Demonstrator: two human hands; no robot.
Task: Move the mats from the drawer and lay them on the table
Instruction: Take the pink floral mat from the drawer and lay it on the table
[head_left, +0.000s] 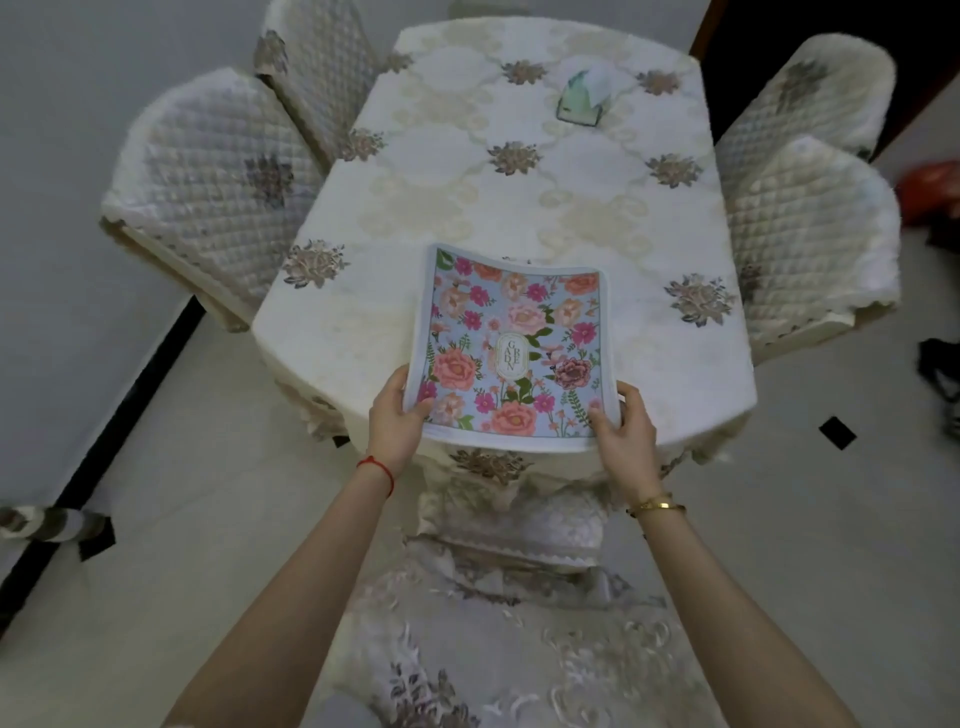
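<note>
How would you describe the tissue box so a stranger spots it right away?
Start at the dining table with its cream embroidered cloth. Past the floral mat, toward the far right end, sits the tissue box. It is the only pale green, upright thing there.

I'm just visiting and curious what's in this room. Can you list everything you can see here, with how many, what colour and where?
mat: one, pale blue with pink and orange flowers, at the table's near edge, held by both near corners
table: one, under a cream cloth with brown flower motifs, centre
tissue box: one, pale green, far end of the table
chairs: four at the sides, two each way, in cream quilted covers; a fifth stands at the near end
floor: pale tile, with a small black diamond at right
red thing: one, blurred, far right
left hand: red string on the wrist, grips the mat
right hand: gold bangle on the wrist, grips the mat
</note>
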